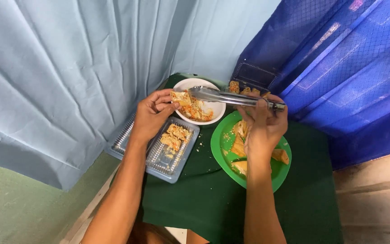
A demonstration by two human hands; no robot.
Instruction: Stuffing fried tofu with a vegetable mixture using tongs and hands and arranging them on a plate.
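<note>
Two hands work over the tabletop (231, 199): the right hand (263, 129) squeezes tongs (231, 96), tips at the bowl's (183, 85) twelve o'clock rim; left hand (152, 113) fingers pinch a roll (180, 96). Steady tongs and a gentle grip suit the crumbly food. The tray (183, 156) holds two pieces; the plate (220, 144) holds wedges.

The shiny metal tongs (231, 97) lay flat over the white bowl (213, 110), by the table's far edge.
</note>
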